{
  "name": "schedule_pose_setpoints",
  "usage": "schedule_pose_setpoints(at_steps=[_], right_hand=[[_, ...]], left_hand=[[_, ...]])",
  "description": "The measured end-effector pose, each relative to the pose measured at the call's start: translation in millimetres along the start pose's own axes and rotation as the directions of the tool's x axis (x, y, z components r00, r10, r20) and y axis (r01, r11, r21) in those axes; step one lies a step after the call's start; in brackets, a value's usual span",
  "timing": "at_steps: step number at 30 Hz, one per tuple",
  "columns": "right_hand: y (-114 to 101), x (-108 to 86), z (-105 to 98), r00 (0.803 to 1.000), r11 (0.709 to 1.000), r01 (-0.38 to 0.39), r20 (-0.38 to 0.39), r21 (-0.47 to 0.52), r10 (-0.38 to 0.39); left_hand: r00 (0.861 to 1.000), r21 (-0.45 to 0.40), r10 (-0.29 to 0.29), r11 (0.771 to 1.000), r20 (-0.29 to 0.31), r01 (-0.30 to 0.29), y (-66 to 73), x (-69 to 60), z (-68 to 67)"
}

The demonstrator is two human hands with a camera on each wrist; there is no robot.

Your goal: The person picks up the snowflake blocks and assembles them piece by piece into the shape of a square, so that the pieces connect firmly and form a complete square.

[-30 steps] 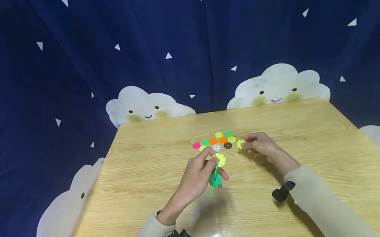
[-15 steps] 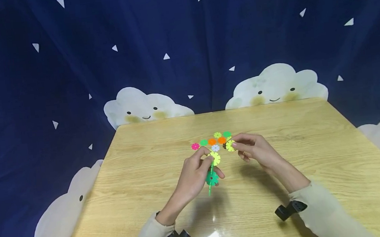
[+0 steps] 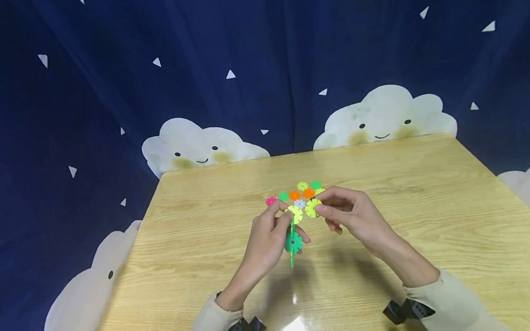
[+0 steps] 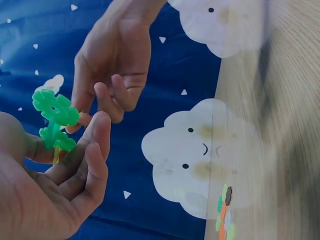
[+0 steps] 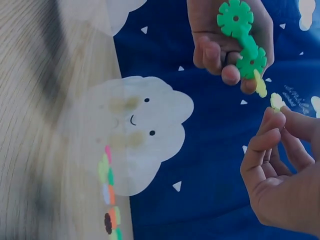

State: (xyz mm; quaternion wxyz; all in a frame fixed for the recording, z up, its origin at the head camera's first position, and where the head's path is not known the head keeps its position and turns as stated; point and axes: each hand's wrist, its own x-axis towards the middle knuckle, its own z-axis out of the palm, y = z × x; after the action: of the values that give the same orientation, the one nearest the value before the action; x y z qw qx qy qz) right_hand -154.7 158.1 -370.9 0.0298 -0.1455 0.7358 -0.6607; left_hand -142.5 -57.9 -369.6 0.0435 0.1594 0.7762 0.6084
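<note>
Between thumb and fingers my left hand (image 3: 266,240) pinches a joined piece of notched plastic discs, above the table. Its green discs (image 5: 235,18) show best in the right wrist view, with a yellow disc (image 5: 260,84) slotted at one end. My right hand (image 3: 358,215) pinches a single yellow snowflake disc (image 3: 313,208) by its edge. That disc is held close to the joined piece's yellow disc, and a small gap separates the two in the right wrist view. In the left wrist view, fingers partly hide both yellow discs.
Behind the hands, several loose snowflake discs lie on the wooden table (image 3: 193,220), among them a pink disc (image 3: 270,201), an orange disc (image 3: 294,195) and a white disc (image 3: 299,204). A dark blue curtain (image 3: 253,39) with clouds hangs beyond the table's back edge.
My right hand has moved left with its yellow disc, from beside the loose discs to close by the left hand's piece. The left hand keeps its grip and has shifted slightly.
</note>
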Motion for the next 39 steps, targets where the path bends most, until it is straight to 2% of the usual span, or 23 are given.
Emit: schedule_pose_setpoints(at_steps=[7,13,19,23,26,29,32,37,39], right_hand=[[-7,-6.0,3,0.997,0.995,0.062,-0.038,-0.077,-0.065],[-6,-9.5,6,0.989,0.979,0.112,-0.08,-0.168,-0.126],[-5,-12.1,11,0.97,0.952,0.184,-0.108,-0.246,-0.215],[-4,-13.1,15,0.95,0.924,0.231,-0.134,-0.304,-0.282],[-3,-13.1,17,0.925,0.895,0.29,-0.14,-0.338,-0.353],[-2,-12.4,19,0.891,0.86,0.359,-0.141,-0.362,-0.432],[0,-12.2,22,0.845,0.815,0.43,-0.146,-0.388,-0.515],[4,-11.6,28,0.752,0.725,0.528,-0.152,-0.442,-0.641],[5,-10.9,30,0.726,0.701,0.55,-0.155,-0.454,-0.67]], left_hand=[[1.0,-0.028,-0.002,1.0,0.0,0.002,2.2,0.2,-0.7],[1.0,-0.04,0.001,0.999,0.001,-0.001,4.6,0.4,0.6],[1.0,-0.046,0.014,0.999,0.009,-0.013,6.2,1.1,2.7],[1.0,-0.046,0.019,0.999,0.01,-0.018,6.3,1.3,4.1],[1.0,-0.057,0.021,0.998,0.015,-0.021,6.7,1.0,4.6],[0.999,-0.069,0.028,0.997,0.018,-0.027,7.1,0.7,5.2],[0.999,-0.072,0.028,0.997,0.017,-0.026,6.5,0.4,6.0],[0.999,-0.044,0.029,0.999,0.019,-0.028,5.4,0.2,7.3],[0.999,-0.028,0.035,0.999,0.017,-0.035,5.7,0.3,7.6]])
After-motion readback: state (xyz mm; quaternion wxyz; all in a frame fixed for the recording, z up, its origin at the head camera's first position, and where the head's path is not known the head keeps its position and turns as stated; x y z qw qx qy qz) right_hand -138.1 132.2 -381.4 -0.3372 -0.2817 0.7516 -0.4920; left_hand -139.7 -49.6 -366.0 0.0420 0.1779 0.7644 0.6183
